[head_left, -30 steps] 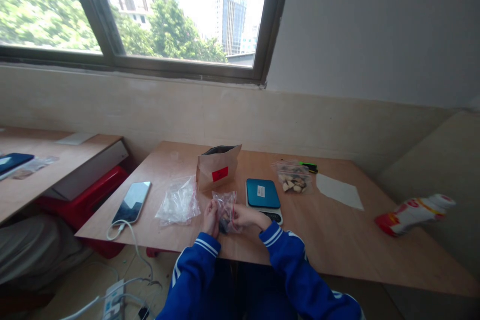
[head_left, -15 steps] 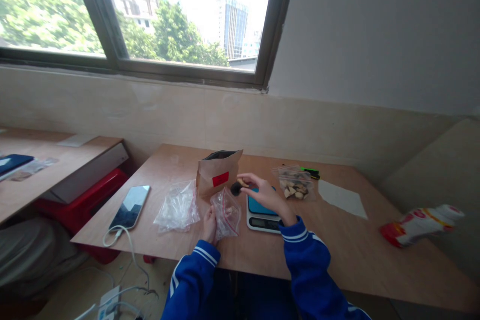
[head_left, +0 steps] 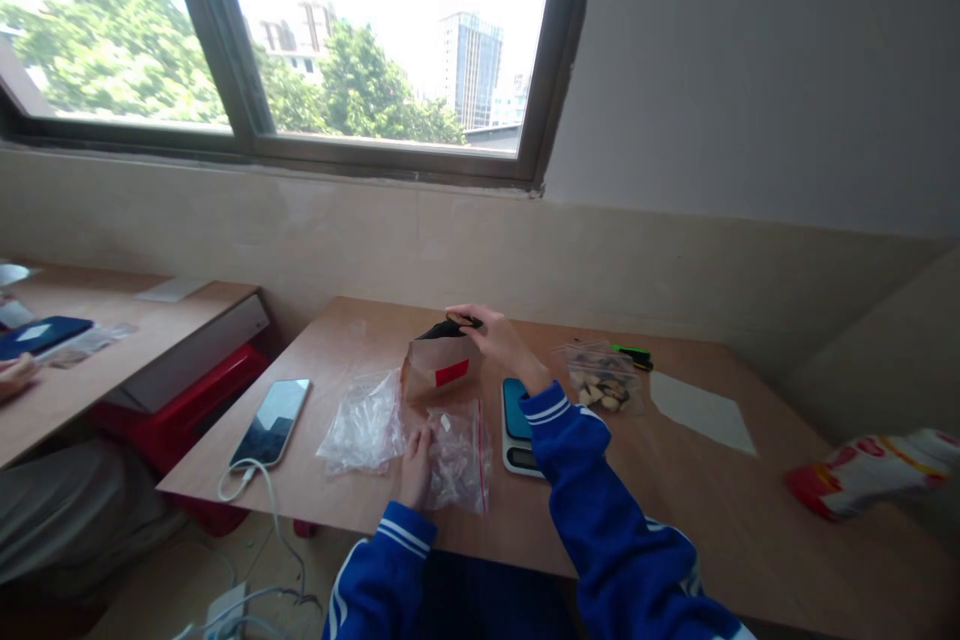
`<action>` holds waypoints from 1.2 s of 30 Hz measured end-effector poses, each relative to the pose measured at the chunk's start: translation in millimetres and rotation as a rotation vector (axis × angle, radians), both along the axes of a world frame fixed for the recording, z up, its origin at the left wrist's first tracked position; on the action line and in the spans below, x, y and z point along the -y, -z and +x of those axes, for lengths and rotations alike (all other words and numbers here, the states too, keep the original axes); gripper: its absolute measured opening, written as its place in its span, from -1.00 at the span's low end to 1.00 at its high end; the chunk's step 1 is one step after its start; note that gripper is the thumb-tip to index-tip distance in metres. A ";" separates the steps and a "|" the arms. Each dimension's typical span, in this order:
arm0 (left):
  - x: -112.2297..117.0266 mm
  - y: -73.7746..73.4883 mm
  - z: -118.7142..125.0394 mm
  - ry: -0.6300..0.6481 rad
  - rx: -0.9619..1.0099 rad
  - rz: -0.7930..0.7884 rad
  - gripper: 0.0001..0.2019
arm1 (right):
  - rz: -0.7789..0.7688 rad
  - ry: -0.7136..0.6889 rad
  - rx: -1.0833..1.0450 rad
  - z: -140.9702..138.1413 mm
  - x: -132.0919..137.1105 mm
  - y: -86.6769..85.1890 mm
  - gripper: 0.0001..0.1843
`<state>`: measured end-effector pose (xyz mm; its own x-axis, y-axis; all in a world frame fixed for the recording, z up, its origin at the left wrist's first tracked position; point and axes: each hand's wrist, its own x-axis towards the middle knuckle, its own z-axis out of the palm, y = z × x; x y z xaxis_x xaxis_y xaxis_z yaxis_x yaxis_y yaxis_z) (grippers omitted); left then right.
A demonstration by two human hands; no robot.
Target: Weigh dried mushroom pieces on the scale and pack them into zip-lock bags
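Note:
My right hand (head_left: pixel 487 332) is at the mouth of a brown kraft paper pouch (head_left: pixel 424 370) with a red label. Pinched in its fingers is a tan dried slice (head_left: pixel 463 319) with a dark edge, held over the opening. The pouch stands upright, its inside dark. In front of it, my left hand (head_left: pixel 417 460) grips the left edge of a clear zip bag (head_left: pixel 459 465), which lies on the table and looks flat. Under my right forearm is a kitchen scale (head_left: pixel 517 425) with a blue top, partly hidden by the sleeve.
Clear plastic bags (head_left: pixel 364 425) lie left of my left hand, beside a phone (head_left: pixel 271 423) on a white cable. Rightward are a bag of dried slices (head_left: pixel 604 390), green and black pens (head_left: pixel 634 355), white paper (head_left: pixel 701 410) and a bottle (head_left: pixel 862 475). Another person's hand (head_left: pixel 16 375) is far left.
My right hand has risen with the dried slice from above the zip bag to the pouch's mouth. The zip bag, earlier held up, has come down onto the table.

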<state>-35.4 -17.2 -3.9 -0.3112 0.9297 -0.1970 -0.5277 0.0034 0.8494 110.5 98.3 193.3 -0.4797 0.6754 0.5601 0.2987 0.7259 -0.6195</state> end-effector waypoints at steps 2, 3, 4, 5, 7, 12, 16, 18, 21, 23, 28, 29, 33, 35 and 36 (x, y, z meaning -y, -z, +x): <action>7.4 -14.2 -18.2 -0.023 -0.075 -0.017 -0.72 | 0.030 0.008 0.019 3.5 0.3 2.5 -0.61; 9.5 -22.3 -29.9 -0.032 -0.110 -0.020 -0.69 | 0.061 0.011 0.034 4.9 0.6 2.6 -0.59; 9.9 -30.7 -43.2 -0.043 -0.142 -0.023 -0.66 | 0.094 0.014 0.055 6.1 0.9 2.4 -0.58; 8.3 -39.2 -57.7 -0.056 -0.170 -0.025 -0.65 | 0.123 0.016 0.078 7.1 1.2 2.2 -0.57; -0.9 -54.8 -88.3 -0.112 -0.383 -0.055 -0.66 | 0.147 0.018 0.111 8.5 1.7 2.6 -0.58; -38.4 -78.4 -148.5 -0.214 -0.783 -0.151 -0.64 | 0.099 -0.022 0.071 11.3 -0.8 7.7 -0.61; -51.8 -75.6 -154.6 -0.209 -1.036 -0.095 -0.50 | 0.060 -0.072 0.079 14.6 -5.1 8.4 -0.65; -50.5 -64.1 -143.5 -0.048 -1.234 -0.055 -0.46 | 0.044 -0.082 0.130 15.0 -6.9 8.1 -0.68; -42.8 -38.1 -119.1 0.128 -1.366 -0.123 -0.43 | 0.017 -0.062 0.142 11.9 -9.5 9.6 -0.69; -36.3 -21.5 -104.7 0.192 -1.399 -0.173 -0.44 | 0.007 -0.037 0.105 9.0 -12.2 12.3 -0.66; -27.0 -2.8 -94.1 0.323 -1.588 -0.257 -0.43 | 0.046 0.252 -0.052 33.1 -25.6 26.5 -0.61; -26.7 -2.0 -95.0 0.346 -1.634 -0.275 -0.41 | 0.031 0.404 -0.014 47.4 -27.5 32.1 -0.61; -27.6 0.2 -97.2 0.348 -1.692 -0.280 -0.41 | -0.155 0.930 0.243 120.9 -17.9 69.9 -0.60; -28.3 0.9 -96.8 0.319 -1.649 -0.268 -0.43 | -0.248 1.064 0.312 150.9 -3.3 95.4 -0.53; -28.8 0.6 -96.9 0.291 -1.596 -0.254 -0.44 | -0.295 1.102 0.351 161.5 4.8 108.2 -0.49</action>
<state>-132.2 11.7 -4.4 -0.1683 0.9856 -0.0149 0.8727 0.1560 0.4626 272.0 93.4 85.1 0.3434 0.9000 0.2685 0.8581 -0.1845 -0.4791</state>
